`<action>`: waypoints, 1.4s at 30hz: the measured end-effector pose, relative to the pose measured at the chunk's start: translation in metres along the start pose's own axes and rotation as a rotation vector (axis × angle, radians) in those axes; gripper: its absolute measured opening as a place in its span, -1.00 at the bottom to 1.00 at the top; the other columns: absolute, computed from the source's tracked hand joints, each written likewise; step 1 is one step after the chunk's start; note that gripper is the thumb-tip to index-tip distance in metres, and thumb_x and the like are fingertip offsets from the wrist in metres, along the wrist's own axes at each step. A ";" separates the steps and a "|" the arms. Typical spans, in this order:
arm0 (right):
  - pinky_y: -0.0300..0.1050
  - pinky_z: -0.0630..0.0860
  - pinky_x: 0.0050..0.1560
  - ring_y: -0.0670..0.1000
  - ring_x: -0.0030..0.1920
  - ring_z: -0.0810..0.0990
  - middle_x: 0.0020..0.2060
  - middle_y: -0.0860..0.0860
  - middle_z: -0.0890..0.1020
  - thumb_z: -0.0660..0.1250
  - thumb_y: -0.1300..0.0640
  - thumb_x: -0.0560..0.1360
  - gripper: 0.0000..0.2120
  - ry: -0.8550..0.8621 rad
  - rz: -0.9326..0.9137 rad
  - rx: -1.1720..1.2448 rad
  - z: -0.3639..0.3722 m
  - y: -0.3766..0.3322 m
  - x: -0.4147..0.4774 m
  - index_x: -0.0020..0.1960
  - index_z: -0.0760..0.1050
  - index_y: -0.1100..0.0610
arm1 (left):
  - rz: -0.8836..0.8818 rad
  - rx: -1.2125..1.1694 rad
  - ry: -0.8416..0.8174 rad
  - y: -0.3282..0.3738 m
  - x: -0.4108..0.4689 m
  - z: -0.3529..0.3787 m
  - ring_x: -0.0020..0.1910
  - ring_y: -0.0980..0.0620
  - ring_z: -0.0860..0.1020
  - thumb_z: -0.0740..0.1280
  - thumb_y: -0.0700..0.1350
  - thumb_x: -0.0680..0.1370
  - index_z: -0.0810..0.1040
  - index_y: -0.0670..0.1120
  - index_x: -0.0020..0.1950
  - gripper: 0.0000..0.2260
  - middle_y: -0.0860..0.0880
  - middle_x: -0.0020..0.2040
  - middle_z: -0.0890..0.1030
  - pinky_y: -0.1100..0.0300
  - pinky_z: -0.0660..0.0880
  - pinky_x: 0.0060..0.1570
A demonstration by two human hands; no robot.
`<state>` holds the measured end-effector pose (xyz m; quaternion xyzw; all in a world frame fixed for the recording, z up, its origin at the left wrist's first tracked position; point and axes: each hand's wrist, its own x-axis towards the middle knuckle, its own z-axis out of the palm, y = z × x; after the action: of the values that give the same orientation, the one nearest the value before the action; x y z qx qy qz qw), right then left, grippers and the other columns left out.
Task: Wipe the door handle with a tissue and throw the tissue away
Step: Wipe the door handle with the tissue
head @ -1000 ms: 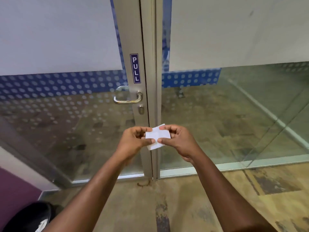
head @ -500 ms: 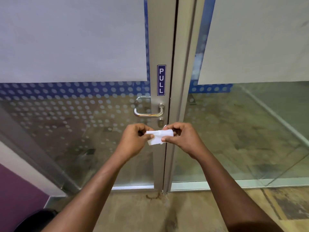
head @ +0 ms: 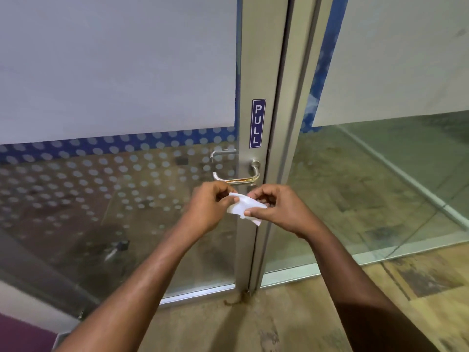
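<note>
A small folded white tissue [head: 245, 208] is pinched between both of my hands in front of the door. My left hand [head: 206, 207] grips its left end and my right hand [head: 278, 208] grips its right end. Just above them, a silver lever door handle [head: 237, 177] sticks out from the aluminium door frame [head: 253, 72], pointing left, with brownish marks on its bar. The hands sit just below the handle and do not touch it. A blue PULL sign [head: 257, 123] is fixed on the frame above the handle.
The glass door [head: 114, 199] has a frosted upper panel and a dotted blue band. A fixed glass panel [head: 380, 186] stands to the right. Worn wood-patterned floor [head: 253, 321] lies below. A purple wall [head: 22, 334] shows at the bottom left corner.
I have come closer to the door, so the handle appears larger and nearer my hands. Both hands have risen with the tissue to just under the handle. The black bin at bottom left left the view.
</note>
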<state>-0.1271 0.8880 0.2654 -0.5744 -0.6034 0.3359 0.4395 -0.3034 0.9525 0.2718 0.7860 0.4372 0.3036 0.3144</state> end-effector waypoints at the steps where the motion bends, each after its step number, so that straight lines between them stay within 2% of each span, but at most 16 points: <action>1: -0.13 0.55 -0.08 -0.07 -0.17 0.61 -0.13 0.07 0.70 0.55 0.21 0.30 -0.75 -0.026 0.009 0.019 0.002 0.001 0.000 -0.05 0.63 0.08 | 0.010 0.011 -0.022 -0.002 0.003 0.001 -0.40 0.11 0.43 0.42 -0.16 0.48 0.64 -0.15 -0.20 -0.91 -0.04 -0.37 0.59 0.23 0.37 -0.33; 3: -0.11 0.57 -0.04 -0.05 -0.15 0.63 -0.11 0.08 0.71 0.50 0.27 0.34 -0.73 -0.015 0.017 0.044 0.005 0.004 0.005 0.01 0.63 0.06 | 0.023 0.017 -0.051 -0.005 0.008 0.003 -0.40 0.13 0.45 0.44 -0.16 0.46 0.65 -0.11 -0.21 -0.94 0.01 -0.37 0.59 0.24 0.38 -0.32; 6: -0.17 0.53 -0.13 -0.12 -0.24 0.61 -0.22 0.03 0.70 0.46 0.31 0.36 -0.82 0.077 0.014 -0.030 0.001 0.011 0.023 -0.09 0.67 0.11 | 0.018 -0.027 -0.039 -0.005 0.024 0.004 -0.40 0.15 0.47 0.47 -0.20 0.44 0.67 -0.10 -0.18 -0.99 0.01 -0.36 0.61 0.23 0.41 -0.31; 9: -0.23 0.48 -0.22 -0.12 -0.29 0.59 -0.26 0.00 0.68 0.45 0.29 0.36 -0.87 0.150 0.013 -0.118 -0.006 0.018 0.046 -0.13 0.67 0.12 | -0.014 -0.056 -0.015 -0.003 0.045 0.005 -0.32 0.09 0.55 0.45 -0.23 0.45 0.68 -0.13 -0.12 -0.95 -0.04 -0.26 0.67 0.17 0.49 -0.21; 11: -0.18 0.48 -0.21 -0.04 -0.27 0.59 -0.24 0.02 0.67 0.41 0.30 0.38 -0.88 0.242 0.003 -0.199 -0.010 0.026 0.061 -0.15 0.65 0.12 | 0.031 0.036 0.092 -0.003 0.057 0.004 -0.23 0.04 0.59 0.43 -0.20 0.47 0.67 -0.13 -0.07 -0.94 -0.03 -0.20 0.67 0.14 0.52 -0.13; 13: -0.16 0.44 -0.24 0.02 -0.25 0.57 -0.26 0.01 0.63 0.36 0.30 0.41 -0.90 0.347 -0.008 -0.266 -0.017 0.034 0.076 -0.16 0.61 0.13 | 0.140 0.239 0.284 -0.004 0.069 -0.002 -0.03 -0.06 0.57 0.41 -0.13 0.50 0.64 -0.15 0.05 -0.84 -0.08 -0.04 0.65 0.09 0.47 0.04; 15: -0.16 0.35 -0.30 0.04 -0.29 0.51 -0.31 -0.01 0.57 0.32 0.30 0.42 -0.91 0.413 -0.017 -0.321 -0.026 0.044 0.089 -0.17 0.55 0.13 | 0.255 0.381 0.471 -0.007 0.081 -0.009 0.16 -0.13 0.48 0.38 -0.11 0.52 0.59 -0.19 0.16 -0.74 -0.17 0.16 0.58 0.10 0.37 0.19; 17: -0.14 0.33 -0.31 0.05 -0.29 0.48 -0.30 0.00 0.56 0.24 0.31 0.44 -0.86 0.456 -0.024 -0.354 -0.032 0.055 0.101 -0.16 0.52 0.11 | 0.325 0.454 0.569 -0.010 0.089 -0.015 0.25 -0.15 0.41 0.35 -0.09 0.55 0.55 -0.20 0.24 -0.69 -0.22 0.28 0.49 0.05 0.33 0.25; 21: -0.07 0.51 -0.18 0.06 -0.15 0.60 -0.14 0.04 0.69 0.22 0.24 0.44 -0.76 0.454 -0.055 -0.386 -0.034 0.073 0.114 -0.03 0.61 0.04 | 0.306 0.589 0.555 -0.024 0.098 -0.015 0.48 -0.20 0.17 0.23 0.04 0.60 0.35 -0.13 0.45 -0.54 -0.21 0.52 0.20 -0.06 0.19 0.42; 25: -0.07 0.48 -0.19 0.12 -0.17 0.59 -0.18 0.09 0.69 0.25 0.26 0.43 -0.78 0.477 -0.086 -0.519 -0.028 0.086 0.119 -0.05 0.64 0.10 | 0.305 0.726 0.513 -0.048 0.107 -0.016 0.54 -0.23 -0.06 0.17 0.12 0.61 0.11 -0.12 0.56 -0.40 -0.27 0.56 0.00 -0.14 0.02 0.49; 30: -0.08 0.54 -0.10 0.11 -0.09 0.60 -0.06 0.11 0.66 0.27 0.32 0.44 -0.79 0.498 -0.160 -0.507 -0.016 0.086 0.117 0.02 0.60 0.20 | 0.286 0.867 0.481 -0.072 0.113 -0.020 0.53 -0.28 -0.12 0.18 0.13 0.61 0.03 -0.13 0.57 -0.36 -0.31 0.55 -0.05 -0.12 -0.10 0.51; 34: -0.02 0.57 -0.04 0.17 -0.05 0.61 -0.04 0.16 0.66 0.24 0.36 0.42 -0.76 0.481 -0.175 -0.513 -0.006 0.081 0.117 0.04 0.58 0.25 | 0.282 0.968 0.467 -0.083 0.122 -0.022 0.51 -0.21 -0.24 0.16 0.14 0.62 -0.01 -0.10 0.58 -0.36 -0.31 0.54 -0.05 -0.14 -0.11 0.51; 39: -0.05 0.53 0.07 0.16 0.02 0.60 0.01 0.12 0.68 0.23 0.38 0.38 -0.67 0.455 -0.182 -0.532 -0.001 0.083 0.114 0.06 0.61 0.19 | 0.254 1.051 0.427 -0.092 0.126 -0.024 0.49 -0.20 -0.33 0.14 0.12 0.63 -0.12 -0.06 0.58 -0.35 -0.28 0.56 -0.13 -0.09 -0.25 0.49; 42: -0.06 0.52 0.06 0.15 0.05 0.59 0.05 0.10 0.68 0.17 0.27 0.40 -0.64 0.498 -0.113 -0.571 -0.005 0.084 0.114 0.12 0.60 0.17 | 0.266 1.058 0.433 -0.092 0.127 -0.025 0.49 -0.19 -0.33 0.13 0.13 0.62 -0.17 -0.03 0.57 -0.34 -0.23 0.56 -0.17 -0.03 -0.32 0.48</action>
<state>-0.0833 1.0103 0.2072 -0.7035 -0.5781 -0.0205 0.4128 -0.3129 1.1079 0.2432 0.8044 0.4811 0.2346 -0.2578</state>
